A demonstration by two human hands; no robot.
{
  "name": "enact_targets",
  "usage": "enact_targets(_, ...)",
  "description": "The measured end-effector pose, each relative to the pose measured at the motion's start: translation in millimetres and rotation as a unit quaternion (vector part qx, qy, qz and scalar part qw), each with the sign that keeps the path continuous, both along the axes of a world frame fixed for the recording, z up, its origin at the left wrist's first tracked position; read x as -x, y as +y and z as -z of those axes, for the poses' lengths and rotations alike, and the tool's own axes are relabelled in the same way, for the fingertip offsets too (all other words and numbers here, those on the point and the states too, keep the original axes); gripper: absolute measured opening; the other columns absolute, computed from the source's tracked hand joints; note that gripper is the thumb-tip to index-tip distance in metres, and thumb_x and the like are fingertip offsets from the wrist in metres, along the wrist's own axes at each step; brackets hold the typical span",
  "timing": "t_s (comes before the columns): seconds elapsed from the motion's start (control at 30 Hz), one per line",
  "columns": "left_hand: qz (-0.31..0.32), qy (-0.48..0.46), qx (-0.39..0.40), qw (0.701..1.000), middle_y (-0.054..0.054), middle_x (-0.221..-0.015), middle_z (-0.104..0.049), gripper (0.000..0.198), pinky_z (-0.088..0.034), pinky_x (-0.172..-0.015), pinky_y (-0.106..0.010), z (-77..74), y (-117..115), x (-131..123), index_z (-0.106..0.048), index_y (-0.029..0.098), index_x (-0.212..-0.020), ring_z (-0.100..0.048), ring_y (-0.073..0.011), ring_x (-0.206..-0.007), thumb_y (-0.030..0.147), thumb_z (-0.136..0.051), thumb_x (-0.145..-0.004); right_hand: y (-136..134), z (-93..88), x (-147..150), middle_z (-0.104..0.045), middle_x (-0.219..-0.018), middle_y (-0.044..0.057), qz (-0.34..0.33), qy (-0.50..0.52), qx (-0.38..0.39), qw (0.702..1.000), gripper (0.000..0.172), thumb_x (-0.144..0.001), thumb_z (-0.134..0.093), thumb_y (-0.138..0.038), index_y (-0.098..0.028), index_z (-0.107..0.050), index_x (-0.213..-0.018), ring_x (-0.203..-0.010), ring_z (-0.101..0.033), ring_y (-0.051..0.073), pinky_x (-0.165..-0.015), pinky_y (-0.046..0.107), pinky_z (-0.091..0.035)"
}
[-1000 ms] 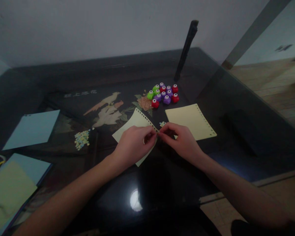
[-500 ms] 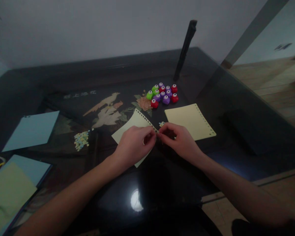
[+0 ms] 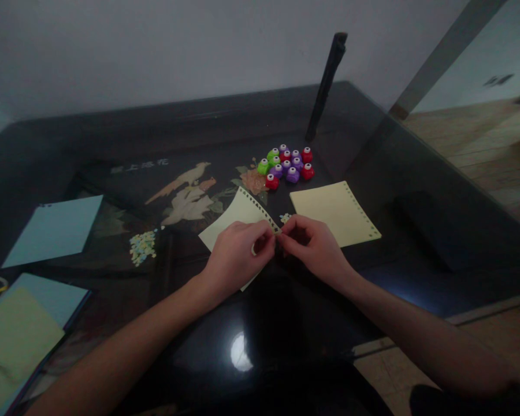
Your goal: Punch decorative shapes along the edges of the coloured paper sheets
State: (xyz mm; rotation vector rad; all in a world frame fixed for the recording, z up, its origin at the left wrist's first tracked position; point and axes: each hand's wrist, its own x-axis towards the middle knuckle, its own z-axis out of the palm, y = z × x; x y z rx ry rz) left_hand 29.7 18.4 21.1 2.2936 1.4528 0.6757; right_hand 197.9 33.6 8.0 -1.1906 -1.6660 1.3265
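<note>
My left hand [image 3: 237, 254] pinches a pale yellow paper sheet [image 3: 229, 216] near its right corner, with a row of small holes along the upper right edge. Thumb and index finger of my right hand [image 3: 316, 242] are pressed together at that same corner; whatever lies between them is too small to make out. Just beyond the right fingertips is a little heap of paper bits [image 3: 285, 217]. A yellow sheet or stack [image 3: 329, 202], also holed along one edge, lies partly behind my right hand.
Several red, green and purple toy-like pieces with eye shapes [image 3: 292, 174] cluster behind the sheets. A black upright bar [image 3: 327, 86] stands farther back. Left are a larger pile of paper bits [image 3: 143, 247], a blue sheet [image 3: 54, 231] and stacked blue and yellow papers [image 3: 21, 329].
The held sheet has tilted slightly, its top corner a little higher and its lower corner drawn up. Both hands stay nearly in place, fingertips still together at the corner.
</note>
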Motion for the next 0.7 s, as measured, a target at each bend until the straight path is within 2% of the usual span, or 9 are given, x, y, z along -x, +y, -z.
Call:
enact_targets(0.27,-0.013,-0.017,0.003,1.000,0.002,-0.059,-0.058,0.011,-0.039,-0.059,-0.024,2.6,-0.9,-1.2,-0.054,0.018,-0.067,-0.052,-0.0125,-0.059,0.017,-0.053,-0.077,-0.7,1.7,1.5,-0.056,-0.055,-0.003,0.000,0.046,0.049,0.998,0.014,-0.075,-0.063,-0.028,-0.019,-0.053,-0.070,-0.049,-0.053,0.010,-0.048,0.023,-0.040)
enact_targets(0.7,-0.027,-0.147,0.063,0.987,0.003,-0.062,-0.059,0.013,-0.041,-0.058,-0.021,6.6,-0.6,-1.8,-0.056,0.017,-0.068,-0.055,-0.0102,-0.059,0.018,-0.052,-0.081,0.9,3.9,1.6,-0.058,-0.057,-0.003,0.013,0.079,0.065,0.995,0.019,-0.074,-0.065,-0.034,-0.019,-0.054,-0.071,-0.051,-0.055,0.010,-0.050,0.024,-0.043)
